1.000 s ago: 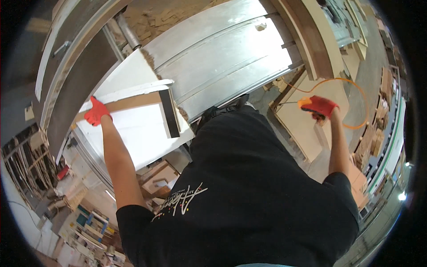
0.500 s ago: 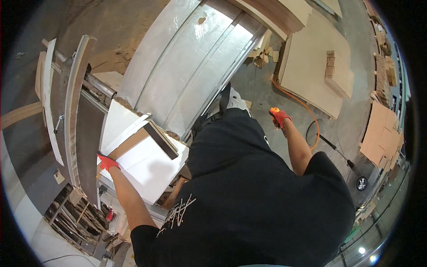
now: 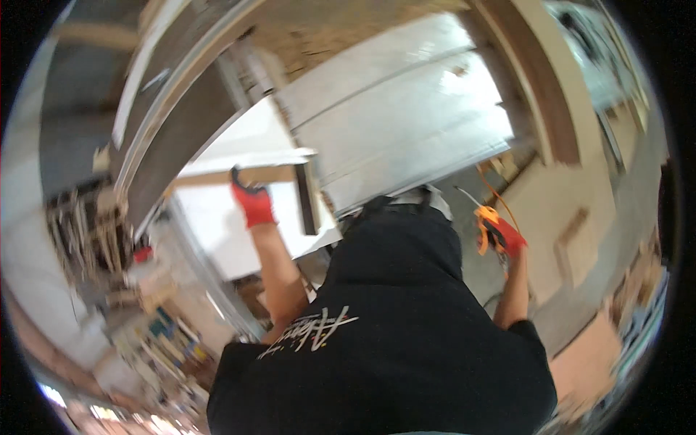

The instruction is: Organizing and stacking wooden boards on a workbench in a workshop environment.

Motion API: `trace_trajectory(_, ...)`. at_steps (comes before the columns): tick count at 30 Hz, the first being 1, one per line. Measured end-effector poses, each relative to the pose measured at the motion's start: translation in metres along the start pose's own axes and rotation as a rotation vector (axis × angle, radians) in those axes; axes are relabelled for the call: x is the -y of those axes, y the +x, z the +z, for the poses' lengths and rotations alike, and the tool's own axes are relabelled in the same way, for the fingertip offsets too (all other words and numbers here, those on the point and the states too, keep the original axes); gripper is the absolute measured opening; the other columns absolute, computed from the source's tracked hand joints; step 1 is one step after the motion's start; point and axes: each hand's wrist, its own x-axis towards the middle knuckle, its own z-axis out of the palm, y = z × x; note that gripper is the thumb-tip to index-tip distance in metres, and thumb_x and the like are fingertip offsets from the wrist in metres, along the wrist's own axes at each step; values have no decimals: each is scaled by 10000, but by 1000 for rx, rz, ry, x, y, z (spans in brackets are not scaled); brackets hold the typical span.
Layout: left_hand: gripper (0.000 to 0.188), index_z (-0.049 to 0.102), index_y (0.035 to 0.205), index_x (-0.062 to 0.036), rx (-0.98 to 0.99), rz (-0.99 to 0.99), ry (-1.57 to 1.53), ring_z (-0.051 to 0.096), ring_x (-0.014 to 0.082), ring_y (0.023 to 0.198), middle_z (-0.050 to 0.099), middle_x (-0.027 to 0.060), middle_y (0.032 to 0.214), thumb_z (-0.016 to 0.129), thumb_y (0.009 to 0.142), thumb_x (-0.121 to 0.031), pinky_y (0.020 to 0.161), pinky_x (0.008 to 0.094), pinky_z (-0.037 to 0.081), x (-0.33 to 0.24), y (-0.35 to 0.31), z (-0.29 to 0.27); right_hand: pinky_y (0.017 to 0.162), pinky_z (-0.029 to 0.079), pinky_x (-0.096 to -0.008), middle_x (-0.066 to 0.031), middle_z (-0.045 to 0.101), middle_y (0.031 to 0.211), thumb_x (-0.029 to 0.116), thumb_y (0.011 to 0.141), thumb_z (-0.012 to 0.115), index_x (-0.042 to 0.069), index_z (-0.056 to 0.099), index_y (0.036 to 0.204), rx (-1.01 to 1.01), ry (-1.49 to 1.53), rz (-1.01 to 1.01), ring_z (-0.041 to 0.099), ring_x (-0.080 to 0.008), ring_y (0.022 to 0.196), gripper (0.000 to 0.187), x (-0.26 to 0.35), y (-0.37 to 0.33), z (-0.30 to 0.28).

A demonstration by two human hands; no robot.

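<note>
My right hand [image 3: 512,238], in a red glove with dark fingers, is closed around an orange air blow gun [image 3: 487,214] with a thin pale nozzle. It is held out to my right, over the floor. My left hand [image 3: 252,203], gloved alike, is over a white panel [image 3: 217,243], its fingertips at a brown strip [image 3: 279,174]. The left fingers look apart with nothing visible between them, though motion blurs them. A raised white strip [image 3: 246,158] runs along the brown one, and a dark strip [image 3: 307,206] stands at its right end.
Beyond the panel lies a large grey metal table [image 3: 391,109]. A curved-looking long beam [image 3: 190,69] borders the left side. An orange hose [image 3: 495,192] trails near large tan boards [image 3: 540,196] on the right. Wood scraps [image 3: 90,232] are piled at the far left.
The view has turned. My left hand has moved inward along the brown strip, from its left end. My right hand has lifted the blow gun, whose nozzle now shows.
</note>
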Motion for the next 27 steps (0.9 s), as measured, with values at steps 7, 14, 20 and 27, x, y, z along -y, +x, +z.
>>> trace_trajectory(7,529,647,1194,-78,-264,-158,-288,610,229,970,624,65,1103,799,782,-374,824,392,550,-9,6,47,606,566,-353,-152,646,1029,410,1004,630,30,520,1332,203,-66,-542,673,-279,760,514,133,-8,21)
trace_trajectory(14,508,578,1324,-73,-93,231,944,648,358,1155,671,219,1216,710,835,-43,967,404,534,26,30,30,423,420,-247,-30,611,903,510,1011,609,87,541,1324,-29,-515,-725,657,-141,670,530,230,79,192)
trace_trajectory(20,280,710,1049,-39,-166,-214,-173,693,277,863,707,134,966,705,914,-285,723,408,564,5,23,-1,719,518,-323,-90,671,906,353,1021,637,66,634,1247,-151,-763,-1165,649,-218,790,364,256,167,245)
trace_trajectory(27,347,709,1133,-36,-45,11,-173,649,171,784,697,48,917,690,962,-337,679,314,494,-12,-27,3,1011,462,-491,-240,610,1302,392,876,784,55,562,1390,-379,-1182,-1525,568,-392,1214,654,248,122,314)
